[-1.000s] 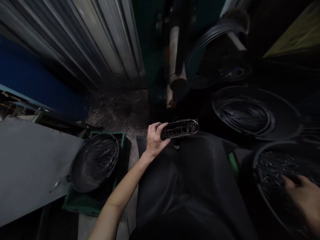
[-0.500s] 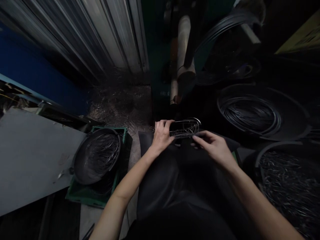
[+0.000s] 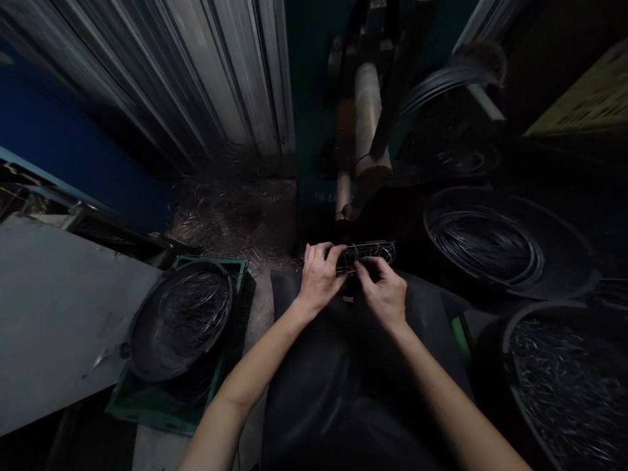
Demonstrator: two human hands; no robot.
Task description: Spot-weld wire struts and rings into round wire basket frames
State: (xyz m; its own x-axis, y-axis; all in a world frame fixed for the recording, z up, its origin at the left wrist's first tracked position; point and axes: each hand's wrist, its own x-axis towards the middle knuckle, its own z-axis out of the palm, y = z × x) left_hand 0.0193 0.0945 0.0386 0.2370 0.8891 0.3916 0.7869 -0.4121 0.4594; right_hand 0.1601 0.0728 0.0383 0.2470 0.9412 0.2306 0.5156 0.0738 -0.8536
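A small oblong wire basket [image 3: 377,250] is held over the dark apron on my lap, just below the machine's rollers. My left hand [image 3: 320,275] is closed on its left end, thumb below and fingers over the top. At the near side of the basket, my right hand [image 3: 386,291] pinches with thumb and forefinger. A short curved piece of wire [image 3: 356,252] rises from those fingertips across the basket's wires. The exact contact between piece and basket is too dark to make out.
Ahead stands a machine with a pale roller [image 3: 367,98]. To the right are a basin of coiled wire [image 3: 432,219] and a tub of small wire pieces [image 3: 513,366]. A black pan of wires [image 3: 142,353] sits on a green crate [image 3: 147,412] at left. Wire scraps litter the floor.
My right hand has moved left along the basket, from its right end to near the left hand. The basket now looks tilted flatter to view. My left hand keeps its hold.
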